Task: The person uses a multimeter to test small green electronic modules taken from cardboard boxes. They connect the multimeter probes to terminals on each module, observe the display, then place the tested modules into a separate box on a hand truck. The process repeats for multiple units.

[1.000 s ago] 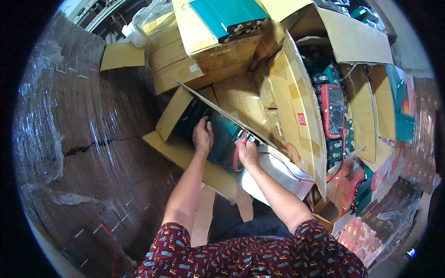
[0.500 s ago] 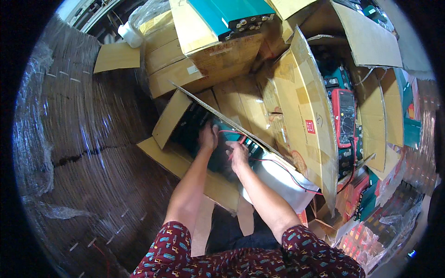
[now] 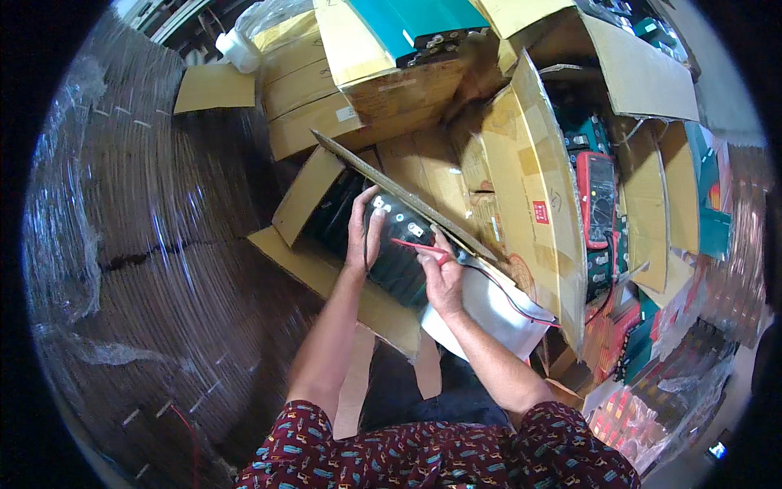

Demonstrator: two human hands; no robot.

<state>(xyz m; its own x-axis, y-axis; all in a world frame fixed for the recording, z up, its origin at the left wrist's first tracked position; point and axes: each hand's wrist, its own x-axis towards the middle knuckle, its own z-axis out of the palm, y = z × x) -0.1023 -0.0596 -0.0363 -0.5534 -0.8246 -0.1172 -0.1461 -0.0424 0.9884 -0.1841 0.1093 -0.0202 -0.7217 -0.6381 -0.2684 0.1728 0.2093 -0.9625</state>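
Note:
In an open cardboard box [image 3: 293,191], my left hand [image 3: 363,236] grips the left side of a dark device [image 3: 397,273] whose end with silver terminals faces up. My right hand [image 3: 444,277] holds red test probes [image 3: 423,248] over that device, their tips near its upper part, with thin leads running down to the right. A white sheet [image 3: 481,318] lies under the leads at the box's lower right. A red multimeter [image 3: 595,198] sits on more teal devices [image 3: 599,265] in the box to the right.
A larger cardboard box [image 3: 538,155] lies open behind my hands. A teal unit [image 3: 415,20] rests on stacked cartons [image 3: 301,114] at the top. A white container [image 3: 236,53] stands upper left. Plastic-wrapped stacks [image 3: 147,228] fill the left; wrapped red packages [image 3: 627,416] lie lower right.
My left hand has lifted or tilted the dark device, so its terminal end shows higher in the box. My right hand has shifted, and the red probe now points left across it.

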